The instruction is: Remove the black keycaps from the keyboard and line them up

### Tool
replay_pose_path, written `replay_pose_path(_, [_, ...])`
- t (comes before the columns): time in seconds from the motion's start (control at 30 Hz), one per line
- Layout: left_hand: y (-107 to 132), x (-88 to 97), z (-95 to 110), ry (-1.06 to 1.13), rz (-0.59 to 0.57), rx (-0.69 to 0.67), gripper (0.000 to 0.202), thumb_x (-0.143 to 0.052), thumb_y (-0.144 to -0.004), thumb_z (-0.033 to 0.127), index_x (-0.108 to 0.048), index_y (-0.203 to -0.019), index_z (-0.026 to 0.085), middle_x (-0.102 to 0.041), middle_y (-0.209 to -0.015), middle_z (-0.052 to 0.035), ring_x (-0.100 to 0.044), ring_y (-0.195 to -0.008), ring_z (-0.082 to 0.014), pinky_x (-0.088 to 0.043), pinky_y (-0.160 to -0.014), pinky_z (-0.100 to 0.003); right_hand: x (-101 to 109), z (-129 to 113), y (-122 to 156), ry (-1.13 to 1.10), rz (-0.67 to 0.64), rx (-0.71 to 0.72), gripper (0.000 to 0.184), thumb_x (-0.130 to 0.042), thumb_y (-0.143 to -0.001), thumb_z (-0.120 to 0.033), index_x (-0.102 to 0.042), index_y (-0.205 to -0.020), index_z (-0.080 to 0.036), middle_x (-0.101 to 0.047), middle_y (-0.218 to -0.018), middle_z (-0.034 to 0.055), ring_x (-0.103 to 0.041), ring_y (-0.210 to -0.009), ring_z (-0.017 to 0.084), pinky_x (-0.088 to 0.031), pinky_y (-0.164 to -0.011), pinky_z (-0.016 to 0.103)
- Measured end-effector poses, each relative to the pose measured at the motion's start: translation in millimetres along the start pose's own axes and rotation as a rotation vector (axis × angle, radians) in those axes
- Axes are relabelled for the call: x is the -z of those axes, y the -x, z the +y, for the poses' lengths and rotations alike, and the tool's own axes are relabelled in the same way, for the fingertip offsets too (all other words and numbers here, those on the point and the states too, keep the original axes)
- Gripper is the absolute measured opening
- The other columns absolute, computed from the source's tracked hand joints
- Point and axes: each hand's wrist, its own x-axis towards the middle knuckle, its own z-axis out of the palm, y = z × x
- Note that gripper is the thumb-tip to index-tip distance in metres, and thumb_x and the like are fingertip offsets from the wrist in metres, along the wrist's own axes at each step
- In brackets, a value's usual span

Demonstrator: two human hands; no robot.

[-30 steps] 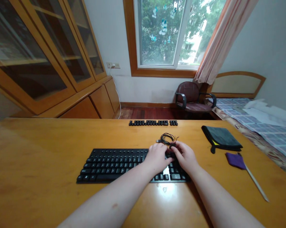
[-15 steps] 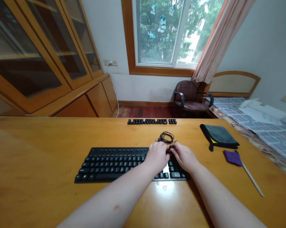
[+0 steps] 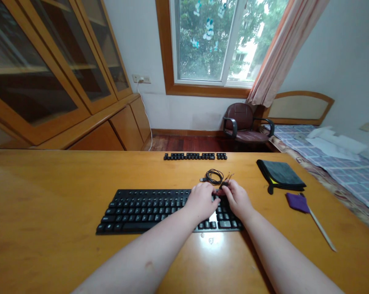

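A black full-size keyboard (image 3: 141, 211) lies on the wooden desk in front of me. Over its upper right part is my left hand (image 3: 203, 200), fingers bent down to the keys and thumb held apart from them. The fingertips are partly hidden, and I see nothing held there. My right hand (image 3: 238, 199) is closed just right of it, above the number keys. It pinches a small dark keycap puller (image 3: 224, 185), whose thin coppery prongs point up and away from me. Behind the hands lies a coiled black cable (image 3: 214, 177) with a USB plug.
Loose black keycaps (image 3: 192, 156) stand in a row along the desk's far edge. To the right are a folded grey cloth (image 3: 282, 173) and a purple duster (image 3: 297, 203) with a pale handle. An armchair (image 3: 241, 122) stands beyond the desk.
The puller's prongs have swung up into clear view as my right hand turned it. My left thumb has spread a little, and the hands have drawn slightly apart.
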Motion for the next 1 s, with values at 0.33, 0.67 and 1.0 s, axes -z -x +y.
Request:
replay_pose_path(0.33, [-3.3,-0.2,-2.8,0.046,-0.001,-0.003,0.015,-0.061,-0.074,0.031,-0.059,-0.082,0.019,-0.060,-0.091,-0.0047,-0.054,-0.091,-0.0222,-0.043,-0.082,-0.035,1.3,3.4,3.6,0.207,-0.004,0.226,0.015,-0.039,-0.089,-0.028,-0.052,-0.087,-0.022,-0.064,-0.077,0.0056,-0.063,-0.072,0.020,-0.049,-0.065,0.031])
replay_pose_path(0.67, [-5.6,1.1,-1.6,0.017,-0.041,-0.001,0.018,-0.062,-0.074,0.034,-0.063,-0.083,0.019,-0.064,-0.089,-0.0051,-0.057,-0.088,-0.0225,-0.045,-0.080,-0.035,0.2,1.2,1.3,0.097,0.071,0.123,0.014,-0.042,-0.088,-0.033,-0.051,-0.086,-0.022,-0.064,-0.075,0.0052,-0.064,-0.069,0.020,-0.052,-0.065,0.033])
replay_pose_path(1.0, [-5.0,-1.6,0.3,0.093,0.026,0.000,0.021,-0.058,-0.079,0.031,-0.058,-0.098,0.021,-0.064,-0.097,-0.0030,-0.057,-0.093,-0.0206,-0.044,-0.084,-0.033,-0.1,0.2,-2.2,-0.349,0.192,-0.100,0.020,-0.048,-0.085,-0.041,-0.049,-0.090,-0.022,-0.067,-0.078,0.0065,-0.066,-0.066,0.022,-0.056,-0.055,0.034])
